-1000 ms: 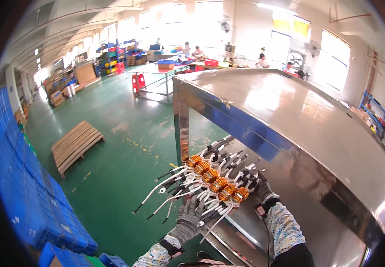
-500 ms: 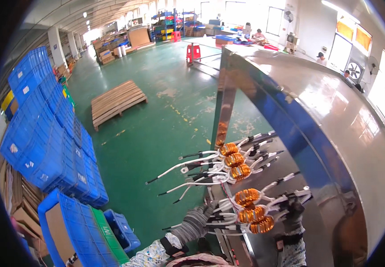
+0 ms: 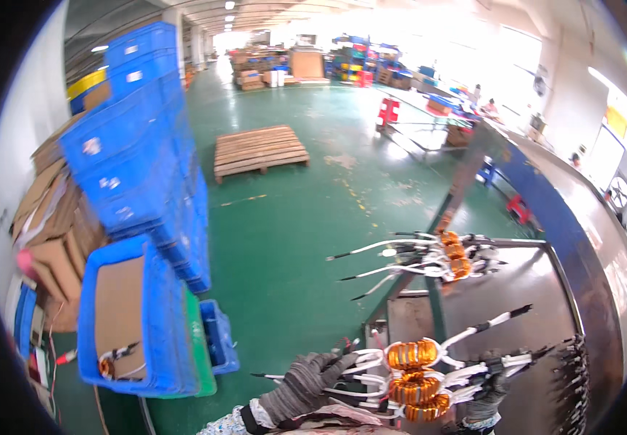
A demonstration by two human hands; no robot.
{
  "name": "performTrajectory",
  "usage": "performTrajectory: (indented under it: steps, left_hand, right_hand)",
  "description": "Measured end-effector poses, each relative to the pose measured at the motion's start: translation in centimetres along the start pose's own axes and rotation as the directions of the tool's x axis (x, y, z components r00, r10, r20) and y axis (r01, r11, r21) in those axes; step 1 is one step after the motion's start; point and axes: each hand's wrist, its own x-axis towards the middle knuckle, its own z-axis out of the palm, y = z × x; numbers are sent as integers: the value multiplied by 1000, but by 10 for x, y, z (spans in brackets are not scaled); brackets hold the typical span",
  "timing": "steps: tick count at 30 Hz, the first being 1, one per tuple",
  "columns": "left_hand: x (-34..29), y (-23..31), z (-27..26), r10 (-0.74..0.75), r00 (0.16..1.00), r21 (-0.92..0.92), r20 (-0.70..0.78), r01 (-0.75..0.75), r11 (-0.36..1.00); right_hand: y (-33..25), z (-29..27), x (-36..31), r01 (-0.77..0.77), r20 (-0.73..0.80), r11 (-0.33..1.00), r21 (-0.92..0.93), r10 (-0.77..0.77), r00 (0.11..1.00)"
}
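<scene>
Three copper-wound ring coils [image 3: 409, 391] with white sleeved leads hang together between my hands, close to my body. My left hand [image 3: 306, 383], in a grey knit glove, is closed round the leads on their left side. My right hand [image 3: 490, 395], gloved too, grips the leads on the right and is partly covered by them. Farther off, a second group of copper coils [image 3: 455, 255] rests at the metal frame, its black-tipped leads spreading left and right. A single coil [image 3: 106, 367] lies on cardboard in the blue crate [image 3: 87, 304] at my left.
Many dark-tipped leads [image 3: 573, 384] line the right side of the metal surface [image 3: 502, 312]. A curved-looking metal bench edge [image 3: 582, 217] rises at right. Stacked blue crates [image 3: 128, 167] stand left, with folded cardboard [image 3: 59, 232] beside them. A wooden pallet [image 3: 261, 151] lies on the green floor.
My view has swung left, bringing the crate with the single coil into sight. The held coils have come away from the other group and nearer to my body, with both hands still on their leads.
</scene>
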Motion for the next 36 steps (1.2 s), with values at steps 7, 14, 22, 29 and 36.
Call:
performTrajectory:
  steps: [7,14,22,29,36]
  left_hand:
    - [-212,26,-101,-335,889,284,-312,423,860]
    - [-416,77,-142,-475,547,190,-690,770,609]
    - [-531,157,-168,-602,73,34,-795,996,76]
    - [-624,159,-203,-574,-278,-167,-770,956,-240]
    - [-720,137,-247,-620,-439,-218,-651,890,-401]
  right_hand:
    - [127,98,-77,-610,336,787,92,552,763]
    - [241,260,-197,-792,560,609,-50,674,483]
    - [311,419,-308,-859,702,284,-426,702,-117]
    - [396,534,-434,-788,604,-72,-611,601,-523]
    - [474,615,-536,-574,322,-382,-725,548,-772]
